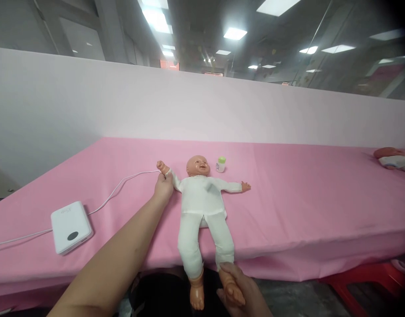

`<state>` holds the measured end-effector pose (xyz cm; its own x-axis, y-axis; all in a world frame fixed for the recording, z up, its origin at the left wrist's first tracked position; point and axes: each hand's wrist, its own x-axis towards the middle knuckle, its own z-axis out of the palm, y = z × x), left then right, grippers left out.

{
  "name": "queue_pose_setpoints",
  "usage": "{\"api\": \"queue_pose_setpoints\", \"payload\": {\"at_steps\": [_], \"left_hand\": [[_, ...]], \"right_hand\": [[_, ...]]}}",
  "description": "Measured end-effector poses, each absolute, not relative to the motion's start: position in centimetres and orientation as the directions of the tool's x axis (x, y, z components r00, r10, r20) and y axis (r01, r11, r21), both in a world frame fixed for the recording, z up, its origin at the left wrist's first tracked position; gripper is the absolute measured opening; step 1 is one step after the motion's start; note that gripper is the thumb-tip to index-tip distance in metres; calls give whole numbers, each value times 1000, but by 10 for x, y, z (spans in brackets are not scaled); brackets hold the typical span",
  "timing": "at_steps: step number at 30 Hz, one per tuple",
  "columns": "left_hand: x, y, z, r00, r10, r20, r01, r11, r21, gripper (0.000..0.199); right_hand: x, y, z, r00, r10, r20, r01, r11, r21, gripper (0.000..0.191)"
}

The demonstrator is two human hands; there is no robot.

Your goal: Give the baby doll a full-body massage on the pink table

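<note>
A bald baby doll (pixel 202 196) in a white top and trousers lies on its back, arms spread, its feet past the table's front edge. My left hand (pixel 164 187) is closed round the doll's sleeved forearm on the left, just below its small hand. At the bottom, my right hand (pixel 244 288) holds the doll's foot on the right side, thumb on top near the trouser cuff. The other bare foot hangs free beside it. Close to the doll's head stands a small white bottle (pixel 220 165) with a green cap.
A white box-shaped device (pixel 72 226) with cables lies at left on the pink-covered table (pixel 304 198). Another doll (pixel 394 159) lies at the far right. A white partition (pixel 189 105) rises behind. A red stool (pixel 370 281) is at lower right.
</note>
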<state>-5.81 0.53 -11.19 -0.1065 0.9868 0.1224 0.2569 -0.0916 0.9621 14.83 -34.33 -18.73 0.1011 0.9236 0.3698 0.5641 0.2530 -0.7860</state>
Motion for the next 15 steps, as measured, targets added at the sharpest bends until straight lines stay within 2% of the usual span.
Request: {"api": "queue_pose_setpoints", "payload": {"at_steps": [2, 3, 6, 8, 11, 15], "left_hand": [[-56, -4, -104, -87, 988, 128, 311, -95, 946, 48], [-55, -9, -101, -49, 983, 179, 361, -150, 920, 48], [-48, -27, -91, 148, 906, 397, 473, -417, 776, 49], [-42, -36, -88, 300, 824, 481, 514, -564, 646, 51], [-35, -44, -87, 463, 769, 441, 608, -638, 473, 55], [-36, -45, -89, 542, 758, 364, 687, -649, 327, 59]], "right_hand": [[149, -340, -184, 75, 916, 394, 567, 286, -773, 39], [151, -339, -182, 66, 910, 409, 570, 302, -764, 41], [158, -334, -166, 79, 880, 469, 614, 327, -718, 49], [163, -324, -149, 102, 868, 486, 655, 309, -689, 53], [166, -296, -122, 81, 901, 425, 619, 289, -731, 51], [164, -245, -106, 67, 937, 342, 512, 262, -818, 51]]}}
